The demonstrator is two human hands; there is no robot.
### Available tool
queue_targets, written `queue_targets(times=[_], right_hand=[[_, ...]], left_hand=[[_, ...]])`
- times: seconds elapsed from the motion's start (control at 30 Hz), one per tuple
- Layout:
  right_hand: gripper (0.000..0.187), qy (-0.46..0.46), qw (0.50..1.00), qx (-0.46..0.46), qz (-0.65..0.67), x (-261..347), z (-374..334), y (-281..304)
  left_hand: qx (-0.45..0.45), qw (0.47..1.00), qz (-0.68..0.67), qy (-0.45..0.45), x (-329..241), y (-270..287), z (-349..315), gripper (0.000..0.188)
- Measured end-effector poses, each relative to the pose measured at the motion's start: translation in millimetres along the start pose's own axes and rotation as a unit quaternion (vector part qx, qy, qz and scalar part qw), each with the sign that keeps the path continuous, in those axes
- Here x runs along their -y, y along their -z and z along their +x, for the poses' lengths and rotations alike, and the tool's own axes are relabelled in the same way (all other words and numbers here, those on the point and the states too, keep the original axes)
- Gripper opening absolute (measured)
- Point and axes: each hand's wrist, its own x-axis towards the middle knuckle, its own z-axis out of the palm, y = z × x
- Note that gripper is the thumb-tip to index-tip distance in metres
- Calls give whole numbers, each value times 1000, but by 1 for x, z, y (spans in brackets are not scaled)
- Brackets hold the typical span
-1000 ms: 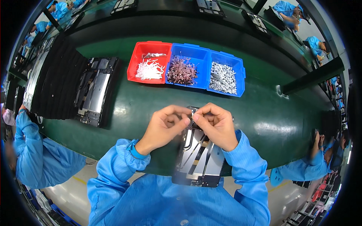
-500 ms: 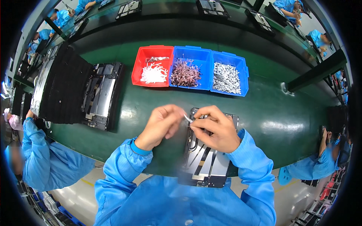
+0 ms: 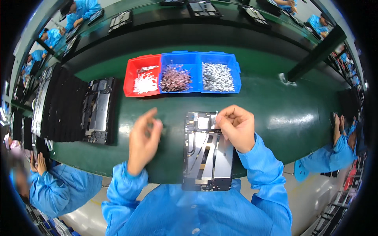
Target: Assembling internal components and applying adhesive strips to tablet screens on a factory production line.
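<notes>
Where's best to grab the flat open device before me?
I'd grip the device by its long left edge, coming from the left with your left hand: that straight edge lies uncovered, while your right hand hides its upper right corner.

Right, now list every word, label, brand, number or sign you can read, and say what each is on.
None can be read in this view.
Open flat device: any markings on its parts are too small to read.
White strip in the right hand: no lettering can be made out.
Red bin and two blue bins: no readable text.
Stack at left: nothing legible.
</notes>
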Motion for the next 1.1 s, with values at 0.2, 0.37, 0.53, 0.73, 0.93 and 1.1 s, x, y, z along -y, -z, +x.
queue_targets(times=[0.2,0.37,0.53,0.73,0.93,1.1], right_hand=[[6,-9,999,-39,-7,-21,-75,16],[7,67,997,-23,-44,-34,-86,9],[4,31,999,-10,-16,-32,-84,7],[5,17,999,-3,50,46,-50,10],[12,95,976,164,108,118,-22,-24],[5,75,951,234,188,108,-24,-53]], left_hand=[[288,939,-96,163,-25,3,-74,67],[258,918,-188,237,-34,-29,-61,63],[330,804,-312,383,-43,-41,-48,40],[127,947,-287,68,-63,-19,-54,16],[-138,964,45,-225,-55,-33,-55,12],[-78,939,68,-327,-25,-34,-45,26]])
